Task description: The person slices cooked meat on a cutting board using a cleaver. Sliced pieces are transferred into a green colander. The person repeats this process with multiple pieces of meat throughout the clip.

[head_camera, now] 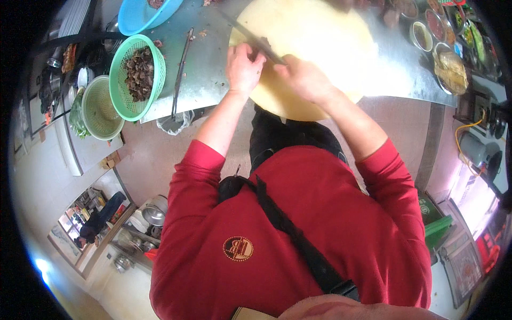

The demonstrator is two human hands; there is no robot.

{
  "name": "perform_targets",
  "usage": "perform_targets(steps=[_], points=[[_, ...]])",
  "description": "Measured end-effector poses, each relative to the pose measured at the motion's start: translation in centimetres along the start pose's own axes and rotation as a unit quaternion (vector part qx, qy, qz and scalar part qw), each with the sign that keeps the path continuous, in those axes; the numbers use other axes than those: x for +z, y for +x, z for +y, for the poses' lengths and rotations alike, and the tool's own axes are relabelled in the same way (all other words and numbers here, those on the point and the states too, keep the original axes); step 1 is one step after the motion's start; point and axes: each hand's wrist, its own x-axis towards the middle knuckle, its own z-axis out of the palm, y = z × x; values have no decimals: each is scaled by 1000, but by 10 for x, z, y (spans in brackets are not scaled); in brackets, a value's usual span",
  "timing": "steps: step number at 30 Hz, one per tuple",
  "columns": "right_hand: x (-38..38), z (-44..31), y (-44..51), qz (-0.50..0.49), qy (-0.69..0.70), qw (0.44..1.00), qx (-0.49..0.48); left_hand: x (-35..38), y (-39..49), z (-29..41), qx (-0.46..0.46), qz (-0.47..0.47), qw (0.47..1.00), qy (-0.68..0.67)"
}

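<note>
Before me is a large round yellow cutting board (280, 98), brightly lit on its right side. My right hand (306, 78) grips the handle of a knife (250, 35), whose blade slants up and left across the board. Close below the blade, my left hand (244, 68) has its fingers curled on a dark piece of food (254, 53) at the board's left part. The fingers hide most of that piece. A small dark bit (265, 40) shows just beyond the blade.
On the metal table (208, 68), a green plastic colander (115, 80) holds dark cut pieces (140, 74). A long thin dark rod-like tool (183, 68) lies beside it. A blue basket (140, 24) stands farther back. Several bowls (421, 37) and a dish (450, 70) line the right.
</note>
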Motion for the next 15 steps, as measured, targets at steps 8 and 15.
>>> perform_targets(steps=[8, 15], points=[[-40, 53, -64, 51, 4, 995, 86, -14, 12, -7, -12, -38, 999, -20], [-44, 58, -83, -1, 104, 982, 160, -32, -12, -8, 171, -101, 975, 98]])
